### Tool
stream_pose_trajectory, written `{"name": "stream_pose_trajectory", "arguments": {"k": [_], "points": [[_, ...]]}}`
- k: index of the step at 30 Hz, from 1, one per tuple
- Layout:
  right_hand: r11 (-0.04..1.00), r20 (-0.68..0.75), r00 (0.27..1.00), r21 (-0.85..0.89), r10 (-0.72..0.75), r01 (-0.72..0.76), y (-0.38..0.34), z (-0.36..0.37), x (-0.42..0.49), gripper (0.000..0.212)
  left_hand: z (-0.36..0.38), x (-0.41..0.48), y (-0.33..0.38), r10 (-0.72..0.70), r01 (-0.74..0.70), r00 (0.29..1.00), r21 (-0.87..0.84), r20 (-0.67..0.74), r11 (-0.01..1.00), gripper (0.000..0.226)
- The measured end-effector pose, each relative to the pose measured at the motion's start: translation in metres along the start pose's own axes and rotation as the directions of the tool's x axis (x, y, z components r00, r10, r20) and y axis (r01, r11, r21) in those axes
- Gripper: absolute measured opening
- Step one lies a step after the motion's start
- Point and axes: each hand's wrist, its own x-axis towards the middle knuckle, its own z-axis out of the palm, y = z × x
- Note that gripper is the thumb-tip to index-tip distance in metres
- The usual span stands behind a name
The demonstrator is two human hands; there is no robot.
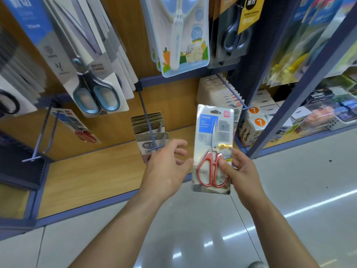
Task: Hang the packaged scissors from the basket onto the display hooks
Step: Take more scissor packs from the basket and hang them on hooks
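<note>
I hold a pack of red scissors [212,149] up in front of the hooks.

My right hand [239,171] grips the pack at its bottom part, at 4 o'clock from the middle of my view. The thumb lies on the front, over the red handles, and the other fingers [238,158] curl round behind. The pack stands upright, with its hang hole at the top, and it is on no hook. My left hand [168,167] is at 9 o'clock from the pack, just beside its edge. Its fingers are loose and spread a little, and they hold nothing. The tip of a blue hook [149,132] sits at 11 o'clock from that hand, with grey packs [148,122] on it. Far off at 9 o'clock, another red pack [77,126] hangs on its own hook above the wooden shelf [92,171].
</note>
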Motion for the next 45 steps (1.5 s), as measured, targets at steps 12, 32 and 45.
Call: {"name": "stream_pose_trajectory", "arguments": {"k": [12,32,45], "points": [[0.996,0.147,0.989,-0.088,-0.018,0.031,-0.021,0.000,-0.018,0.030,-0.057,-0.020,-0.006,-0.010,0.011,1.000,0.178,-0.007,0.984,0.021],[0.858,0.442,0.875,-0.510,0.200,0.061,0.019,0.266,-0.076,0.016,-0.236,-0.155,-0.188,-0.331,0.392,0.869,0.103,-0.367,0.914,0.012],[0.884,0.397,0.917,-0.435,0.017,0.172,0.070,0.333,-0.044,0.025,-0.229,-0.127,-0.231,-0.332,0.374,0.884,0.076,-0.328,0.924,0.015]]}}
